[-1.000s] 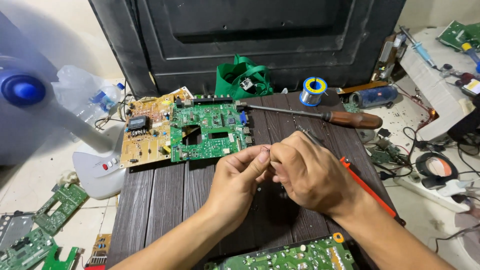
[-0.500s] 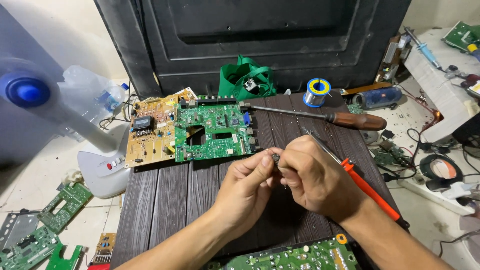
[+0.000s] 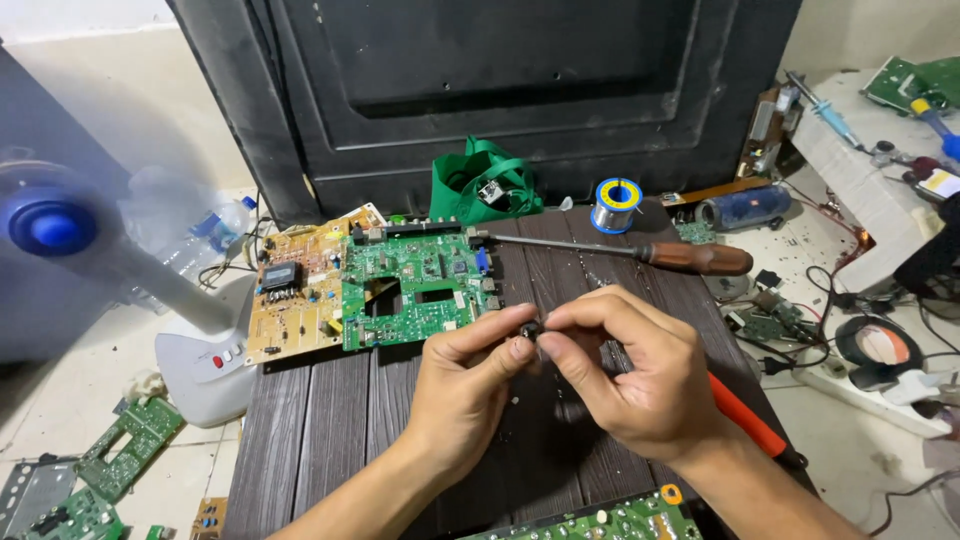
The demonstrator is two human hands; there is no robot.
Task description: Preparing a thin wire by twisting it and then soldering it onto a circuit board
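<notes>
Head view. The small dark part [image 3: 529, 329] pinched between the two hands is mostly covered by fingertips; only a black speck shows, and its kind cannot be made out. An orange-handled tool [image 3: 745, 418] runs under the right hand [image 3: 640, 385], so its front end is hidden and whether the palm grips it cannot be told. At the bottom edge a green circuit board [image 3: 600, 520] is cut off by the frame, and at the left a blue fan [image 3: 45, 225] is blurred.

The work surface is a dark slatted table [image 3: 330, 440] standing on a pale floor, with a large black panel [image 3: 500, 90] leaning upright behind it. On the table lie a green main board [image 3: 415, 290] and, touching its left edge, a tan board [image 3: 300, 300]. A long screwdriver [image 3: 640, 252] with a brown handle lies across the far side, near a spool of solder wire [image 3: 615, 203] and a green bag [image 3: 485, 185]. Loose boards, cables and a roll of black tape [image 3: 880, 345] are scattered on the floor around.

The left hand [image 3: 465, 400] has thumb and forefinger closed on the small dark part from the left; the right hand's thumb and forefinger close on it from the right, so both hands grasp it together. The part sits above the table, just in front of the green main board's near right corner, not touching it.
</notes>
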